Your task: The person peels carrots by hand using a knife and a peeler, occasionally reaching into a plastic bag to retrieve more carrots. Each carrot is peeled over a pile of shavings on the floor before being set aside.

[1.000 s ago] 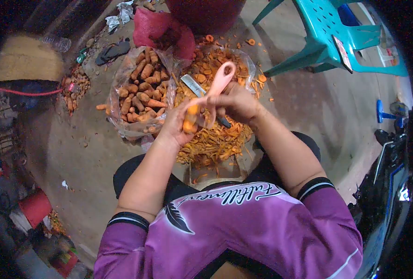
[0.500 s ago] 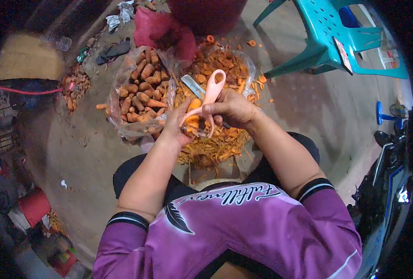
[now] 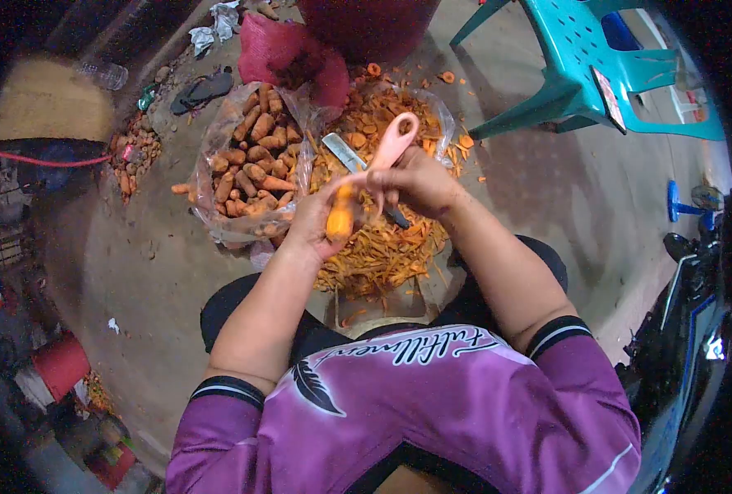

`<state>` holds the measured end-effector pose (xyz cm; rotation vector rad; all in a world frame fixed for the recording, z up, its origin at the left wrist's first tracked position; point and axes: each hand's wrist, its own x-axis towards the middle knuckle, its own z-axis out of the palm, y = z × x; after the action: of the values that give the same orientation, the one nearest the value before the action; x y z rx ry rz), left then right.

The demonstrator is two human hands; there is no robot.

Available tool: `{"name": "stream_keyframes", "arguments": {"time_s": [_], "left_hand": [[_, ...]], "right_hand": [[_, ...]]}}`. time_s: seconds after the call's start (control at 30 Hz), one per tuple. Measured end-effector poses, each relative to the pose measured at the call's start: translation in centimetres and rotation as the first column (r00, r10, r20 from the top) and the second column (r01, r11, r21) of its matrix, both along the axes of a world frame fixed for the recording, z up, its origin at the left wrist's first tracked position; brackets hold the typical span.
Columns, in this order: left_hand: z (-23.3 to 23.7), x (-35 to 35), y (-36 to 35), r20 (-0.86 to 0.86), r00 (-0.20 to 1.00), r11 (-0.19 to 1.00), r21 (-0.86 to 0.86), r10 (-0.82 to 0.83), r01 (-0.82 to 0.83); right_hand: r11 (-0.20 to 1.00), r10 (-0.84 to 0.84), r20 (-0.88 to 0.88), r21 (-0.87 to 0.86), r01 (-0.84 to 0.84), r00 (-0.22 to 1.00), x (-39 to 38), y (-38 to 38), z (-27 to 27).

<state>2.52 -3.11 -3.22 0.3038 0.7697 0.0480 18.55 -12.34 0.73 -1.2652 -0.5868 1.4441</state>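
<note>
My left hand (image 3: 310,221) is wrapped round a bright orange carrot (image 3: 340,221) with its skin off on the side I see. In my right hand (image 3: 418,181) is a pale pink peeler (image 3: 396,138), its looped handle pointing up and away; its head lies over the carrot's far part, and I cannot make out the blade. Below both hands spreads a heap of carrot peelings (image 3: 378,259). A knife (image 3: 344,151) with a broad metal blade rests on the heap, partly hidden behind my hands, its dark handle end showing under my right hand.
A clear plastic bag (image 3: 205,202) of unpeeled carrots (image 3: 259,156) stands at the left. Another plastic bag (image 3: 440,115) with orange pieces lies beyond my hands. Around are a red sack (image 3: 279,49), a green plastic chair (image 3: 555,82), sandals (image 3: 201,92) and a red bucket (image 3: 61,366).
The peeler has shifted slightly up and to the right, away from me, with my right hand. The carrot's near end shows more plainly in my left hand.
</note>
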Motion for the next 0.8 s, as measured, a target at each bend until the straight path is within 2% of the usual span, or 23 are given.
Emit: {"name": "stream_keyframes", "arguments": {"time_s": [0.03, 0.07, 0.13, 0.2, 0.23, 0.27, 0.3, 0.37, 0.4, 0.47, 0.5, 0.53, 0.6, 0.63, 0.7, 0.73, 0.8], "left_hand": [[1.1, 0.3, -0.3, -0.02, 1.0, 1.0, -0.001, 0.015, -0.015], [2.2, 0.6, -0.5, -0.041, 0.999, 1.0, -0.001, 0.028, -0.028], [3.0, 0.9, -0.6, 0.0, 0.999, 0.997, -0.067, 0.045, -0.045], [2.4, 0.9, -0.4, 0.015, 0.995, 0.984, -0.149, 0.097, -0.094], [1.6, 0.8, -0.3, 0.024, 0.996, 0.993, -0.083, 0.081, -0.079], [0.3, 0.6, -0.2, 0.029, 0.997, 0.998, -0.014, 0.066, -0.066], [0.4, 0.6, -0.1, 0.034, 0.998, 0.997, 0.054, 0.049, -0.05], [0.8, 0.2, -0.1, 0.03, 1.0, 1.0, 0.004, -0.01, 0.01], [1.3, 0.2, -0.2, 0.029, 0.999, 0.999, -0.021, -0.04, 0.041], [1.4, 0.2, -0.3, 0.067, 0.998, 0.996, -0.084, 0.001, 0.004], [1.5, 0.2, -0.3, 0.084, 0.996, 0.993, -0.117, 0.024, -0.014], [1.7, 0.2, -0.3, 0.099, 0.994, 0.988, -0.148, 0.046, -0.031], [2.7, 0.6, -0.3, 0.062, 0.996, 0.984, -0.171, 0.064, -0.052], [3.1, 0.7, -0.3, 0.045, 0.996, 0.981, -0.183, 0.073, -0.064], [2.5, 0.4, -0.1, 0.028, 0.995, 0.992, -0.086, 0.093, -0.09], [2.5, 0.3, -0.1, 0.019, 0.994, 0.994, -0.038, 0.106, -0.106], [3.7, 0.4, -0.3, -0.11, 0.99, 0.995, 0.057, 0.089, -0.084]], "right_hand": [[0.997, -0.08, -0.021, -0.015, 0.08, 0.997, 1.1, 0.2, -0.7], [0.957, -0.259, 0.059, -0.116, 0.265, 0.964, 1.7, 0.4, -1.2], [0.912, -0.403, -0.096, -0.132, 0.389, 0.91, 2.7, 0.4, -2.0], [0.952, -0.306, -0.147, -0.05, 0.302, 0.941, 1.9, 0.3, -1.0], [0.968, -0.25, -0.168, -0.007, 0.253, 0.953, 1.2, 0.3, 0.0], [0.995, -0.082, -0.265, 0.034, 0.094, 0.961, 0.8, 0.0, 0.5], [0.999, 0.009, -0.235, 0.046, 0.002, 0.972, 0.1, -0.2, 1.4], [0.987, 0.153, -0.221, 0.091, -0.136, 0.963, -1.1, -0.4, 1.7], [0.994, 0.1, -0.171, 0.069, -0.089, 0.98, -1.0, -0.4, 1.0], [0.999, -0.006, -0.066, 0.032, 0.008, 0.998, 0.2, 0.0, -0.7], [0.991, -0.128, -0.075, 0.018, 0.13, 0.989, 1.4, 0.3, -1.6], [0.944, -0.308, -0.016, -0.127, 0.304, 0.951, 2.1, 0.6, -1.4], [0.839, -0.541, -0.07, -0.124, 0.531, 0.838, 2.9, 0.5, -2.3], [0.882, -0.471, -0.127, -0.093, 0.462, 0.873, 2.7, 0.5, -2.3], [0.953, -0.3, -0.226, -0.017, 0.304, 0.927, 1.7, 0.5, -1.3], [0.988, -0.114, -0.154, 0.083, 0.128, 0.981, 1.1, 0.2, 0.0], [0.996, 0.09, -0.165, 0.045, -0.083, 0.982, -0.6, -0.2, 2.4]]}}
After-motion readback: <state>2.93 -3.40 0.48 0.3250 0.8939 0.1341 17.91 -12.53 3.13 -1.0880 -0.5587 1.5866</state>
